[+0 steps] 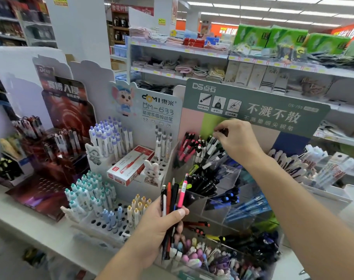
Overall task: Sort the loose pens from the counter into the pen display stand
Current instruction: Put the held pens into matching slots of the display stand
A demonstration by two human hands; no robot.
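Note:
My left hand (162, 223) grips a bunch of loose pens (173, 199), among them a pink, a red, a black and a white one, held upright in front of the clear acrylic pen display stand (228, 203). The stand's compartments hold black, blue, red and mixed pens. My right hand (236, 138) reaches over the stand's top row and pinches the end of a pen (212, 143) standing among the black and white pens in an upper compartment. A green backboard (253, 110) rises behind the stand.
To the left stands a white peg-hole display (119, 158) with purple, teal and yellow pens and a red-white pen box (131, 164) lying on it. A dark red display (57, 138) is further left. Packaged pens (323, 168) sit at right, store shelves behind.

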